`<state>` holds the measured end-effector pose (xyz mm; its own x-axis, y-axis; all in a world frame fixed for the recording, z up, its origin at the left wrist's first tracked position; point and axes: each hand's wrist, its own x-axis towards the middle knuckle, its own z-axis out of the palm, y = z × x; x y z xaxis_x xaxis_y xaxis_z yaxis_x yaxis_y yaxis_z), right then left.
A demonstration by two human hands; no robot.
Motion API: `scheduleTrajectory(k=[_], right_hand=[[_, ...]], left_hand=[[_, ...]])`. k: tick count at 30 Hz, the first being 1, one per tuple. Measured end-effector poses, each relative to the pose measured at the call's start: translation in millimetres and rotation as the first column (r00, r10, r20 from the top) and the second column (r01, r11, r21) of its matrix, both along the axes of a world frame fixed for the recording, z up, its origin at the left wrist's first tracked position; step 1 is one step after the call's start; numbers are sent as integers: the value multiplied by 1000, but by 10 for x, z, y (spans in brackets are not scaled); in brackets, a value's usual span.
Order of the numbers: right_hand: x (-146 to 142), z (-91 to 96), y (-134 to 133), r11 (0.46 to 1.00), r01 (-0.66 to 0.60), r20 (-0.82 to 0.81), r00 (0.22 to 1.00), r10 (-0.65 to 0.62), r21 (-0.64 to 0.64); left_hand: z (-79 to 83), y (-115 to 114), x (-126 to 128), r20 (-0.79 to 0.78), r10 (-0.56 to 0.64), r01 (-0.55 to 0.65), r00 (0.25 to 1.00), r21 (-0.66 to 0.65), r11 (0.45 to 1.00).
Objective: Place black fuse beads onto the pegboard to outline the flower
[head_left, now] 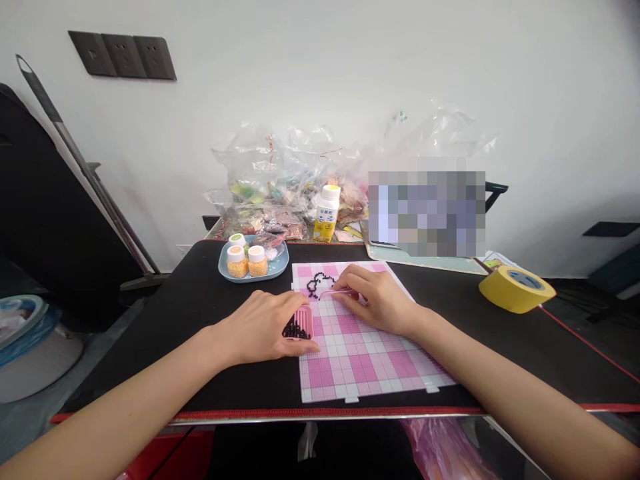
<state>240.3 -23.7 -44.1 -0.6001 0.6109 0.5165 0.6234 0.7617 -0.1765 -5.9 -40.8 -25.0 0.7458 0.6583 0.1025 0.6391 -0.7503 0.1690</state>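
Observation:
A pink and white checked pegboard [365,360] lies on the black table mat [200,307]. Near its far edge a small outline of black beads [320,284] sits on the pegs. My left hand [265,327] is curled round a small pink tray [300,325] that holds several black beads, at the board's left edge. My right hand [377,300] pinches pink tweezers [334,293], whose tips point at the bead outline.
A blue dish [253,270] with small jars of orange beads stands behind the board. Clear bags of supplies [280,193] and a white and yellow bottle [327,213] are piled at the back. A yellow tape roll [516,288] lies at the right.

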Motion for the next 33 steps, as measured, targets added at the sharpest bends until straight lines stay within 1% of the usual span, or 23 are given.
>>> scheduleTrajectory(k=[9,20,26,33], right_hand=[[-10,-9,2,1000,16,6,1000,-16,27],[-23,-14,8,999,24,20,999,-24,26],[-25,-6,2,1000,14,18,1000,-14,28],[-16,-8,8,999,-13,-18,1000,13,38]], left_hand=[[13,-12,7,-23,-2,3,1000,6,1000],[10,16,15,-20,-3,3,1000,12,1000],[20,-2,14,-20,22,-22,1000,-12,1000],[29,-10,12,-22,18,-19,1000,-22,1000]])
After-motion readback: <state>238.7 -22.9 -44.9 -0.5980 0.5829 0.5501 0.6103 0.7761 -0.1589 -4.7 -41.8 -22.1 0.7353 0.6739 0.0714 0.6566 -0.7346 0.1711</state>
